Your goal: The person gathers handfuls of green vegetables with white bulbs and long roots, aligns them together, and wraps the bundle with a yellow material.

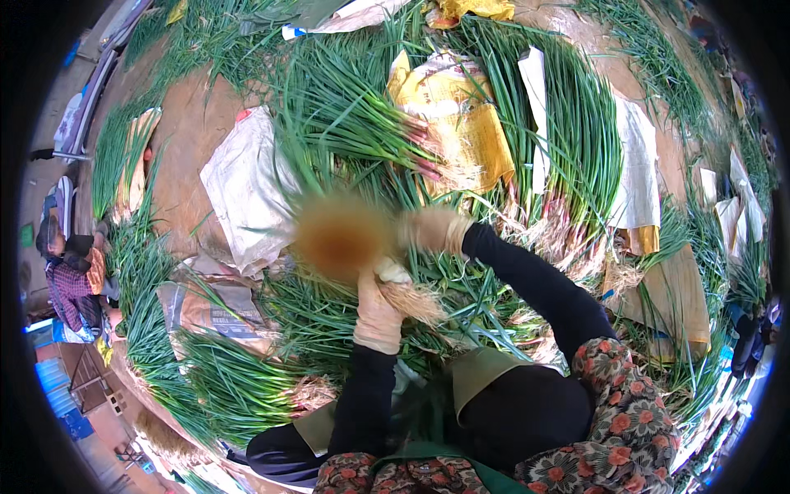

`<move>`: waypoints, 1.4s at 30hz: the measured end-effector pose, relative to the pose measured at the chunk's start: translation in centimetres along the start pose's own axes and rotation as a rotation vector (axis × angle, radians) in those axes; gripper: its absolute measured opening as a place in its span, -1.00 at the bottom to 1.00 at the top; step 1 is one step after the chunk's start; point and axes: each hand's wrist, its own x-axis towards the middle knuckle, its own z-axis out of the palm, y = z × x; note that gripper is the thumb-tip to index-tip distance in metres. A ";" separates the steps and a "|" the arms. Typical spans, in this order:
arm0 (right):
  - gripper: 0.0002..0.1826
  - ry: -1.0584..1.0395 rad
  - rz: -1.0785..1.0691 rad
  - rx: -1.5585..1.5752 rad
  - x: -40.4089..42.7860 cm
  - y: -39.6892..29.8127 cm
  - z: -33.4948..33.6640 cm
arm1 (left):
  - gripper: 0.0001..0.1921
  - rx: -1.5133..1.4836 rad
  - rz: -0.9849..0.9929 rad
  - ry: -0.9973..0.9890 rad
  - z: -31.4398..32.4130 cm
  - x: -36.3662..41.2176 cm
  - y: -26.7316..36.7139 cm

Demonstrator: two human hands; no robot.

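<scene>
My left hand [378,302], in a pale glove, is closed around the white root end of a bundle of green onions, with its stringy roots [415,302] hanging to the right of the fingers. Just above and to the right, my right hand [432,231], also gloved, is blurred; its fingers and whatever they touch cannot be made out. A brown-orange blur covers the spot between the hands and hides part of the bundle. A larger bunch of green onions with reddish stems [395,126] lies beyond, its roots on a yellow woven sack [487,136].
White sacks [247,185] lie at the left and right [639,167]. A printed sack [216,309] and another onion pile [241,383] are at lower left. More onions [568,148] stand in rows at right. A person [74,284] sits at the far left.
</scene>
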 end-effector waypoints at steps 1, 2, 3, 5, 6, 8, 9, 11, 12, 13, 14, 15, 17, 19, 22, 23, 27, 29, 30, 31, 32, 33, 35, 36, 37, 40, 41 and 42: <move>-0.73 0.564 -0.180 -0.359 0.3 0.6 -0.9 | -0.78 -0.005 -0.005 -0.023 -0.2 0.5 0.4; -0.83 0.671 0.032 -0.383 2.1 1.3 -2.5 | -0.77 0.014 -0.028 0.018 -0.4 1.0 0.6; -0.86 0.693 0.154 -0.464 2.4 1.9 -3.4 | -0.76 0.034 -0.050 0.081 -0.6 1.4 0.7; -0.85 0.520 0.326 -0.626 3.5 2.1 -4.4 | -0.75 0.300 0.035 0.029 -0.9 2.3 0.4; -0.83 0.390 0.414 -0.679 3.6 1.9 -4.6 | -0.73 0.589 0.134 0.084 -1.1 2.7 0.3; -0.76 0.432 0.352 -0.391 2.2 0.6 -4.1 | -0.73 0.286 0.120 0.212 -1.7 3.6 -0.4; -0.74 0.280 0.455 -0.287 1.2 -0.5 -3.6 | -0.71 0.336 0.135 0.241 -2.0 4.0 -0.4; -0.73 0.076 0.121 -0.239 -1.7 -2.7 -2.8 | -0.78 0.366 0.117 0.225 -2.3 4.7 -0.3; -0.71 0.001 -0.045 -0.249 -2.7 -3.6 -2.9 | -0.78 0.400 0.127 0.275 -2.5 4.9 -0.3; -0.71 0.089 -0.050 -0.257 -3.1 -4.0 -3.4 | -0.83 0.501 0.097 0.237 -2.6 5.0 -0.4; -0.71 0.097 0.032 -0.237 -3.4 -4.3 -3.9 | -0.83 0.621 0.076 0.262 -2.6 5.1 -0.5; -0.71 0.106 0.113 -0.215 -3.4 -4.5 -4.2 | -0.77 0.666 0.111 0.261 -2.7 5.0 -0.9; -0.77 0.067 0.118 -0.019 -2.4 -4.3 -4.4 | -0.78 0.557 0.095 0.160 -2.5 4.8 -1.9; -0.79 -0.009 -0.009 -0.102 -1.0 -3.8 -3.3 | -0.81 0.504 0.131 0.218 -2.1 4.3 -2.8; -0.82 0.124 0.151 0.362 0.4 -3.1 0.4 | -0.82 0.351 0.185 0.258 -1.4 3.3 -2.8; -0.83 0.195 0.117 0.442 0.6 -2.7 1.1 | -0.83 0.407 0.176 0.203 -1.3 2.8 -2.6; -0.83 0.197 0.272 0.949 -0.1 -0.8 1.6 | -0.80 0.267 0.115 0.103 -0.9 1.2 -3.0; -0.72 0.106 0.464 1.326 -0.7 -0.3 1.2 | -0.81 0.249 0.101 0.114 -0.7 0.7 -3.5; -0.72 -0.064 0.376 1.523 -0.9 -0.2 1.1 | -0.82 0.218 0.085 0.165 -0.6 0.6 -3.7; -0.70 -0.329 0.237 1.713 -0.8 -0.3 1.4 | -0.83 0.294 0.084 0.093 -0.6 0.4 -3.9; -0.70 -0.240 0.285 1.696 -0.8 -0.4 1.8 | -0.83 0.279 0.076 0.082 -0.7 0.4 -3.9; -0.69 -0.291 0.255 1.784 -0.3 -0.7 2.5 | -0.83 0.251 0.080 0.081 -0.8 0.4 -3.8; -0.69 -0.215 0.297 1.790 1.0 -1.4 4.4 | -0.86 0.263 0.141 0.157 -1.2 0.4 -3.4; -0.70 -0.225 0.321 1.732 1.4 -1.4 5.1 | -0.86 0.268 0.142 0.153 -1.6 0.3 -3.1; -0.70 -0.088 0.160 1.087 2.0 -1.8 5.9 | -0.87 0.385 0.207 0.166 -1.9 0.3 -2.8; -0.68 0.073 0.113 0.277 2.8 -1.9 6.4 | -0.89 0.527 0.312 0.054 -2.7 0.1 -2.5; -0.70 0.089 0.092 0.135 2.8 -1.8 6.0 | -0.89 0.662 0.394 0.184 -2.7 0.1 -2.6; -0.72 0.021 0.051 -0.020 2.5 -1.8 5.4 | -0.89 0.811 0.452 0.364 -2.5 -0.1 -2.6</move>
